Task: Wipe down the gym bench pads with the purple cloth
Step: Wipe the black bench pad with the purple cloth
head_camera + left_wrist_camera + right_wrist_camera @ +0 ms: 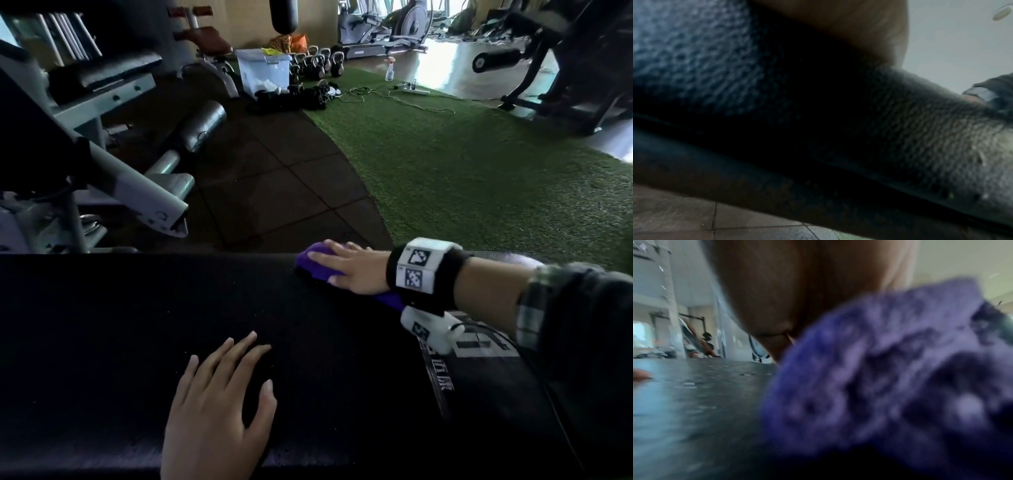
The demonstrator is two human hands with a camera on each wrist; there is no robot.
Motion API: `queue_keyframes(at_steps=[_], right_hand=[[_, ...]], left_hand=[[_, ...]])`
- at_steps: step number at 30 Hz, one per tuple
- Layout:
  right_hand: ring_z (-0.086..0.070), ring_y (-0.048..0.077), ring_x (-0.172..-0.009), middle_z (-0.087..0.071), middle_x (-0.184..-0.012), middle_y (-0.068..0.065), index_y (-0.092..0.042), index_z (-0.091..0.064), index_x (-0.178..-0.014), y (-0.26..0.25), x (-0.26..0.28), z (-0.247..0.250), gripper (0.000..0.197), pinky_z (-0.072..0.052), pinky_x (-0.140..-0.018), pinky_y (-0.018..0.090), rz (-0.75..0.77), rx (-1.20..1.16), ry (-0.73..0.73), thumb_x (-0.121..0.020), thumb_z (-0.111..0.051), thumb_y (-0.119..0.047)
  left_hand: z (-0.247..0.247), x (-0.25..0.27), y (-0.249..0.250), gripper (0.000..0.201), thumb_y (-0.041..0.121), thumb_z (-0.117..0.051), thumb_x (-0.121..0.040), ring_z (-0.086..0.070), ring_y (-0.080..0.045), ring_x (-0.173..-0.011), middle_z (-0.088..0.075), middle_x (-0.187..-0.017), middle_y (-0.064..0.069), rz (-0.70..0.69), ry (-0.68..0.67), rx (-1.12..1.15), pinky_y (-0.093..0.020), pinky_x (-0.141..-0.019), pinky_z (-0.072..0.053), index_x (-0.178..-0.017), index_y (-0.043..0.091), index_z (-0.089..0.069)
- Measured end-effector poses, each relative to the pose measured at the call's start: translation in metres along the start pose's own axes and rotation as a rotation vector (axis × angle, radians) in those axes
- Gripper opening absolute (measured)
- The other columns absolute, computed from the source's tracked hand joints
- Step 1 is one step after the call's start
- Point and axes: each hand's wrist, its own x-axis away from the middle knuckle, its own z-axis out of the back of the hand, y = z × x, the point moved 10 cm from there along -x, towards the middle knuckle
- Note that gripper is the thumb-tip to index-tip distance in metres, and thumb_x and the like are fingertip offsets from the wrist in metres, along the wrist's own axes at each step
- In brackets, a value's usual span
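A long black bench pad [120, 325] fills the lower half of the head view. The purple cloth [317, 263] lies bunched at the pad's far edge. My right hand [352, 269] lies flat on top of it with straight fingers, pressing it onto the pad. My left hand [219, 394] rests palm down on the pad's near part, fingers spread, holding nothing. The right wrist view is blurred: the cloth [890, 378] bulges under my palm [807, 288] on the dark pad [694, 402]. The left wrist view shows the pad's textured side [818, 113] close up.
Beyond the pad lie dark floor tiles [274, 185] and green turf [479, 164]. A grey weight machine [113, 185] stands at the left. A clear plastic bin [263, 72], kettlebells [318, 65], a spray bottle [389, 70] and cables lie farther off. Another machine [565, 68] stands at the right.
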Motion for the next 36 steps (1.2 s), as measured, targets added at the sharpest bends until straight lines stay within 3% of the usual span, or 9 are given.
queue_keyframes(at_steps=[3, 6, 10, 15, 22, 25, 28, 31, 36], right_hand=[[0.002, 0.035, -0.143, 0.015, -0.156, -0.002, -0.038, 0.005, -0.146, -0.025, 0.026, -0.02, 0.058, -0.01, -0.113, 0.055, 0.202, 0.025, -0.015, -0.101, -0.032, -0.033], [0.004, 0.028, -0.144, 0.013, -0.154, -0.011, -0.043, 0.002, -0.141, -0.013, 0.066, -0.034, 0.06, -0.005, -0.117, 0.048, 0.375, -0.068, -0.044, -0.099, -0.037, -0.025], [0.007, 0.019, -0.144, 0.014, -0.155, -0.012, -0.058, 0.001, -0.135, 0.049, 0.071, -0.025, 0.066, -0.004, -0.118, 0.042, 0.204, -0.132, -0.057, -0.099, -0.038, -0.018], [-0.001, 0.03, -0.144, 0.01, -0.157, 0.004, -0.032, 0.008, -0.146, 0.059, 0.016, 0.007, 0.062, -0.005, -0.114, 0.031, -0.037, -0.039, 0.027, -0.101, -0.032, -0.018], [0.002, 0.031, -0.143, 0.012, -0.157, 0.0, -0.037, -0.001, -0.146, -0.032, 0.019, -0.01, 0.061, -0.005, -0.117, 0.045, 0.293, 0.013, -0.028, -0.1, -0.036, -0.019], [0.007, 0.018, -0.143, 0.01, -0.156, -0.009, -0.04, 0.0, -0.142, -0.02, 0.053, -0.027, 0.065, 0.001, -0.117, 0.034, 0.41, -0.074, -0.074, -0.098, -0.038, -0.01], [0.008, 0.01, -0.142, 0.011, -0.155, -0.017, -0.048, -0.004, -0.141, 0.023, 0.061, -0.02, 0.068, 0.0, -0.115, 0.028, 0.289, -0.117, -0.099, -0.098, -0.039, -0.009], [0.002, 0.02, -0.144, 0.012, -0.156, -0.01, -0.042, -0.001, -0.145, 0.054, 0.034, -0.001, 0.065, -0.005, -0.117, 0.034, 0.093, -0.056, -0.029, -0.1, -0.037, -0.014], [-0.021, 0.03, -0.14, 0.008, -0.157, 0.004, -0.035, 0.004, -0.147, 0.013, -0.009, 0.018, 0.062, -0.02, -0.113, 0.034, 0.08, 0.061, 0.041, -0.101, -0.034, -0.019]], left_hand=[[-0.001, 0.0, 0.0, 0.046, 0.049, -0.04, -0.085, -0.041, -0.007, -0.132, -0.05, -0.139, 0.019, -0.007, -0.007, -0.006, -0.041, -0.113, -0.025, -0.125, 0.036, -0.058], [-0.004, 0.0, -0.001, 0.046, 0.05, -0.037, -0.087, -0.04, -0.008, -0.133, -0.049, -0.14, 0.019, -0.008, -0.017, -0.016, -0.041, -0.114, -0.022, -0.127, 0.037, -0.056], [-0.004, -0.001, -0.002, 0.046, 0.05, -0.037, -0.088, -0.04, -0.008, -0.133, -0.048, -0.14, 0.018, -0.003, -0.014, -0.016, -0.042, -0.114, -0.022, -0.127, 0.036, -0.056], [-0.002, -0.001, 0.0, 0.045, 0.048, -0.039, -0.086, -0.04, -0.008, -0.133, -0.049, -0.139, 0.019, -0.003, -0.006, -0.011, -0.041, -0.114, -0.021, -0.125, 0.036, -0.058], [-0.001, 0.0, 0.0, 0.045, 0.049, -0.04, -0.086, -0.039, -0.006, -0.133, -0.049, -0.139, 0.02, 0.001, 0.001, -0.01, -0.038, -0.114, -0.02, -0.125, 0.036, -0.058], [-0.001, 0.0, 0.0, 0.045, 0.049, -0.039, -0.087, -0.04, -0.008, -0.133, -0.049, -0.139, 0.019, -0.006, 0.012, -0.011, -0.04, -0.114, -0.021, -0.126, 0.037, -0.058], [-0.002, 0.0, -0.001, 0.044, 0.048, -0.04, -0.087, -0.04, -0.008, -0.133, -0.048, -0.14, 0.019, -0.009, 0.019, -0.007, -0.041, -0.115, -0.02, -0.126, 0.037, -0.057], [-0.001, 0.0, 0.0, 0.045, 0.048, -0.041, -0.086, -0.041, -0.009, -0.133, -0.049, -0.139, 0.019, -0.015, 0.029, -0.006, -0.042, -0.114, -0.021, -0.125, 0.036, -0.058], [0.001, -0.001, 0.0, 0.044, 0.049, -0.04, -0.087, -0.039, -0.006, -0.134, -0.049, -0.138, 0.02, 0.007, 0.011, 0.017, -0.04, -0.115, -0.022, -0.125, 0.037, -0.058]])
